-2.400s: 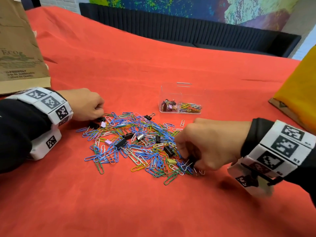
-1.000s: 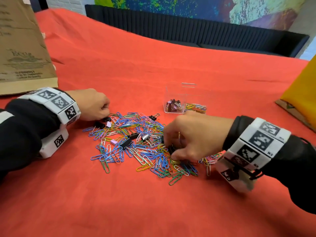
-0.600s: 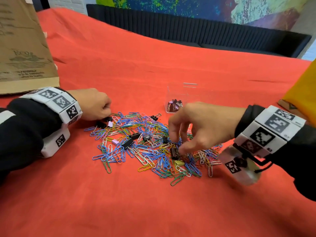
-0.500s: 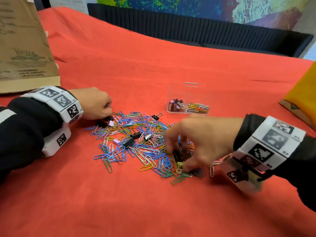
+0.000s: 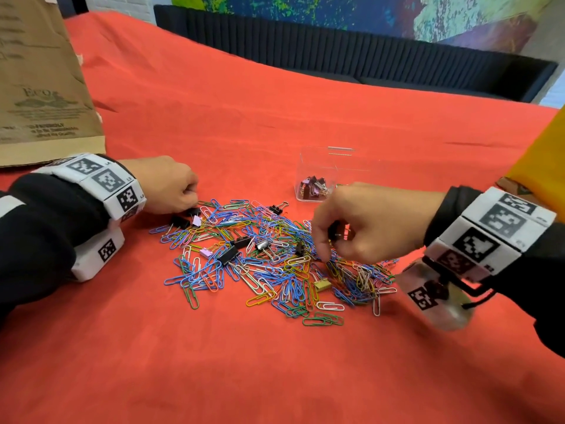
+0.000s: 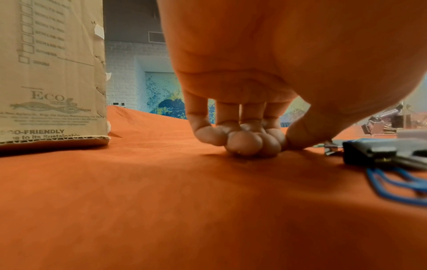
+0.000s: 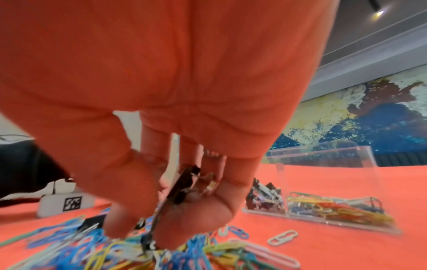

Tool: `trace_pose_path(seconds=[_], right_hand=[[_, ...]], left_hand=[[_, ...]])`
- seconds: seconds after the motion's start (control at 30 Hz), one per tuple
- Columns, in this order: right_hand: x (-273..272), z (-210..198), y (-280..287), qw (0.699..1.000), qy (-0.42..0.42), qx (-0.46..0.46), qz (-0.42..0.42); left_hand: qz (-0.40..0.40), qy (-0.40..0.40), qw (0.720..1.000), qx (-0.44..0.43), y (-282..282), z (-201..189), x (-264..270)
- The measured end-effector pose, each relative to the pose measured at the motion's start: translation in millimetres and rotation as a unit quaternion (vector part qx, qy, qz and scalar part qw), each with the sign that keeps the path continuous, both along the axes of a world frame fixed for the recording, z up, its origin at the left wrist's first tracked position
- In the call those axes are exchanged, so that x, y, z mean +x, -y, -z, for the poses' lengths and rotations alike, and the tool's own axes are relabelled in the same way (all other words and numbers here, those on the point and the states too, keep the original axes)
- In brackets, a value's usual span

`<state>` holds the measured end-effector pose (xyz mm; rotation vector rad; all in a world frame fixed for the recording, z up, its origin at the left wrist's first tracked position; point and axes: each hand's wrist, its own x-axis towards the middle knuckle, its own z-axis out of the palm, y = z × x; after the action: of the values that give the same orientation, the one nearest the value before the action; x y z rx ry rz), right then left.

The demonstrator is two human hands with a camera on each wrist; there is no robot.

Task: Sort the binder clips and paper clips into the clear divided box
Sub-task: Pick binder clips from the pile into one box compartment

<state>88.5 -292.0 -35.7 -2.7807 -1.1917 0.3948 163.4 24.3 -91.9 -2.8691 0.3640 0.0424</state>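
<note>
A heap of coloured paper clips [image 5: 275, 270] mixed with binder clips [image 5: 227, 255] lies on the red cloth. Behind it stands the clear divided box [image 5: 305, 160], with binder clips [image 7: 265, 197] in its left compartment and paper clips [image 7: 342, 208] in its right one. My right hand [image 5: 330, 250] hovers over the heap's right side. Its curled fingers keep a dark binder clip [image 7: 184, 184] against the palm, and the thumb and forefinger tips reach down into the pile [image 7: 143, 237]. My left hand [image 5: 186, 203] is a fist at the heap's left edge. Its fingertips [image 6: 231, 142] press the cloth and hold nothing that I can see.
A brown cardboard box [image 5: 39, 87] stands at the far left, close behind my left wrist. A yellow bag [image 5: 544, 166] sits at the right edge. A dark sofa [image 5: 336, 50] runs along the far side of the table.
My right hand moved from the heap's near right edge towards its middle, dipped into the clips and came up a little with a dark binder clip. My left hand stayed put.
</note>
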Motion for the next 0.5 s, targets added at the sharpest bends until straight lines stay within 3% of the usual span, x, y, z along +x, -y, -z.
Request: trace_pose_path(seconds=[0.33,0.5], right_hand=[[-11.0,17.7,-8.5,0.997,0.054,-0.046,-0.010],[-7.1,14.1,-7.4,0.999,0.041,-0.027,-0.013]], left_hand=[[0.004,0.003,1.000,0.003,-0.6,1.3,-0.4],[0.003,0.001,1.000,0.005,0.8,0.3,-0.8]])
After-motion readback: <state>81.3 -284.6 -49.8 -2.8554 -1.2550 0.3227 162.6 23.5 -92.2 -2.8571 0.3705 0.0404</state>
